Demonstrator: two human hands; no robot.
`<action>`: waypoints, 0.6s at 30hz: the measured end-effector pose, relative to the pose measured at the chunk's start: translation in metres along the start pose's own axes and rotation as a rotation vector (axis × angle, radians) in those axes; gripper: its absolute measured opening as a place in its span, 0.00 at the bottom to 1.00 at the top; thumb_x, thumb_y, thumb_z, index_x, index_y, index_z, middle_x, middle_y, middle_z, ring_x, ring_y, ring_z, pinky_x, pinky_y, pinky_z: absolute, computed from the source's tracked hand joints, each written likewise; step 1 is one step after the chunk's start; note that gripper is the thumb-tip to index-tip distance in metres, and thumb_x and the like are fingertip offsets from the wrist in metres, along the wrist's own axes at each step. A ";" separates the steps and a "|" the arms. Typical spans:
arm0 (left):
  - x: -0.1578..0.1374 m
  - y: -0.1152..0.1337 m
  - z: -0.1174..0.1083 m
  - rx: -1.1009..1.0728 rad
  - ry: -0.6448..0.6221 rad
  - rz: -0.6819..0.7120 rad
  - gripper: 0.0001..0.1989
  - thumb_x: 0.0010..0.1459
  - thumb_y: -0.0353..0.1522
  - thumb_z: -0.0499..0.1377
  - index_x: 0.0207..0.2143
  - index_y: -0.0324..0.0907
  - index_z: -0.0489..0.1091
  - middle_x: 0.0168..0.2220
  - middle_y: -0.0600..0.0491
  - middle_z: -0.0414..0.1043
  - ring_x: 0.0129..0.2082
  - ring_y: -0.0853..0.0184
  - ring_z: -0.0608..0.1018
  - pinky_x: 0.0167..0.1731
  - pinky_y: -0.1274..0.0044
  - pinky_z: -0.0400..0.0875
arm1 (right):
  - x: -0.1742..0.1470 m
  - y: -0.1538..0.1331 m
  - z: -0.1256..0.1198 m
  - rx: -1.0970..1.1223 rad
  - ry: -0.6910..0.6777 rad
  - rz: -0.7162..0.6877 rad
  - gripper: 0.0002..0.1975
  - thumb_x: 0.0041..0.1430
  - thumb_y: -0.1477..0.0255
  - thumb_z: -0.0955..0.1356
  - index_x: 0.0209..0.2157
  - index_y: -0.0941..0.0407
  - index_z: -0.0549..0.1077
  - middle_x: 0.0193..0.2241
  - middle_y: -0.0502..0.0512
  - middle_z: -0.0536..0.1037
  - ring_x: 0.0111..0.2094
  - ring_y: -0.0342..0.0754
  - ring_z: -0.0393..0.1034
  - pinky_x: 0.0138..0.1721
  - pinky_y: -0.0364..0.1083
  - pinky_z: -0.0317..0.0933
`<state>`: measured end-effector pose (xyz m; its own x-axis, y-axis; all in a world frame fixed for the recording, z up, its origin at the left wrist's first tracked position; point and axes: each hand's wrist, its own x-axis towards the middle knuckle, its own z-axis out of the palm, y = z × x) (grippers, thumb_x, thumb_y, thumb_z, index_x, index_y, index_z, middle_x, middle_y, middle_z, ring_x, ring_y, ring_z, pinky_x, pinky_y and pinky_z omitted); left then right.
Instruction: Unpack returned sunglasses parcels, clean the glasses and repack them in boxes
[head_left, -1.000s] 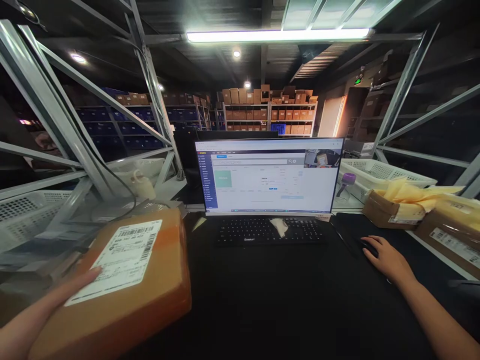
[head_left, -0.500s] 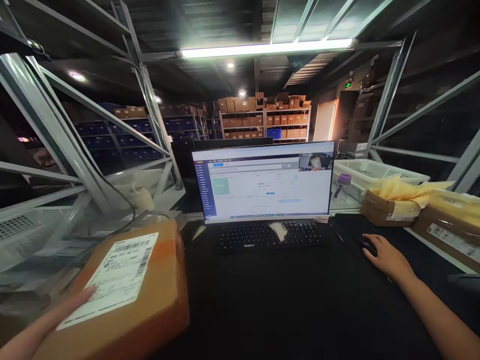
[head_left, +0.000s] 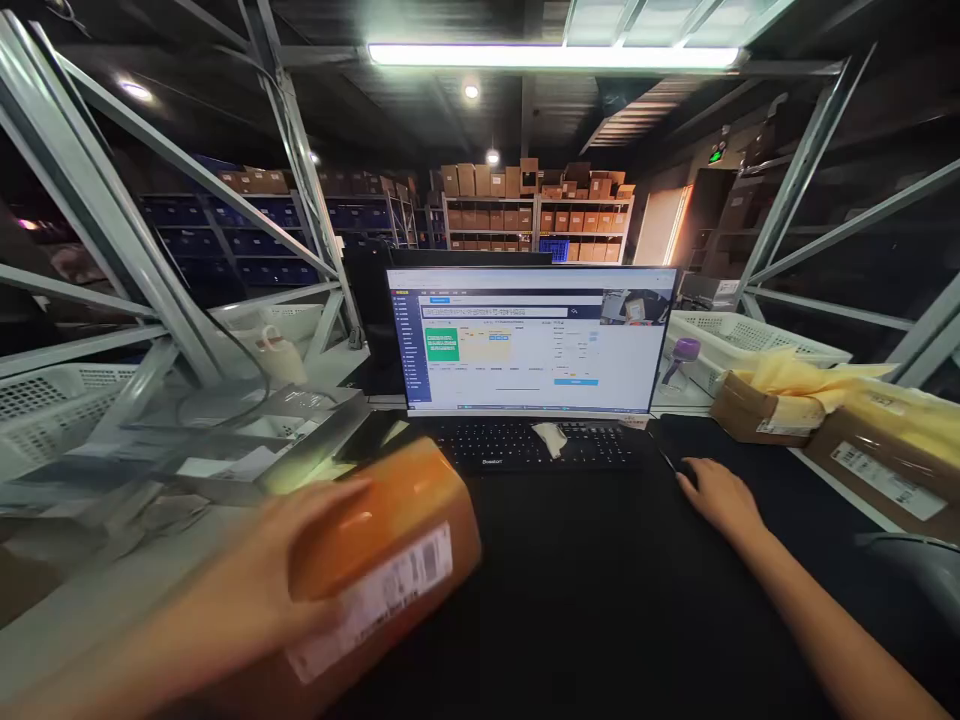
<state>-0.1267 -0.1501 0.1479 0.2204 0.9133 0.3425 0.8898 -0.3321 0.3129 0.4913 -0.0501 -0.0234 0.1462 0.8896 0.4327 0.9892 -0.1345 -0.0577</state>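
Observation:
My left hand (head_left: pixel 289 560) grips a brown cardboard box (head_left: pixel 461 500), thumb across the front and fingers over the top edge. The box is tilted above the black desk mat (head_left: pixel 600 580), and its white shipping label (head_left: pixel 416 570) faces me, smeared by motion. To the right, my right hand (head_left: pixel 724 497) rests curled over a dark computer mouse (head_left: pixel 685 469), mostly covered by the palm. Between the hands stand a black keyboard (head_left: pixel 495 447), with a crumpled white scrap (head_left: pixel 551 438) on it, and a lit monitor (head_left: pixel 517 350) showing a web page and a small camera picture.
Cardboard boxes with yellow packing (head_left: pixel 772 405) stand at the right, beside a white plastic basket (head_left: pixel 787 340) and a purple-capped bottle (head_left: pixel 684 350). Clear plastic packaging (head_left: pixel 225 400) lies at the left. Metal posts (head_left: pixel 292 130) rise on both sides; stocked shelves (head_left: pixel 540 215) are behind.
The box has swung right and turned in my left hand, which now grasps its top edge. My right hand remains on the mouse. The screen page has changed, showing a brighter green block.

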 end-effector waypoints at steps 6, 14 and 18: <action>0.014 0.030 0.020 0.054 -0.220 0.386 0.43 0.44 0.47 0.70 0.64 0.60 0.62 0.65 0.47 0.63 0.62 0.43 0.68 0.56 0.53 0.69 | -0.001 -0.017 0.002 0.031 -0.017 0.017 0.19 0.67 0.61 0.67 0.54 0.57 0.70 0.53 0.59 0.71 0.49 0.49 0.69 0.50 0.54 0.69; 0.037 0.046 0.027 -0.086 -0.439 0.607 0.49 0.41 0.26 0.69 0.66 0.59 0.60 0.68 0.47 0.59 0.66 0.47 0.63 0.61 0.54 0.64 | -0.024 0.009 -0.031 0.050 -0.021 0.051 0.20 0.66 0.61 0.67 0.54 0.58 0.70 0.52 0.60 0.71 0.49 0.50 0.70 0.50 0.54 0.69; 0.011 0.039 0.049 -0.026 -0.228 0.568 0.48 0.41 0.32 0.74 0.65 0.54 0.61 0.69 0.43 0.57 0.65 0.46 0.64 0.60 0.54 0.65 | -0.038 0.012 -0.050 0.092 -0.016 0.024 0.18 0.67 0.61 0.67 0.53 0.55 0.71 0.53 0.59 0.71 0.50 0.49 0.69 0.51 0.53 0.69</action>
<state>-0.0694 -0.1414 0.1205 0.7399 0.6186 0.2644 0.5989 -0.7847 0.1598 0.4973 -0.1073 0.0046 0.1690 0.8934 0.4162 0.9819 -0.1157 -0.1502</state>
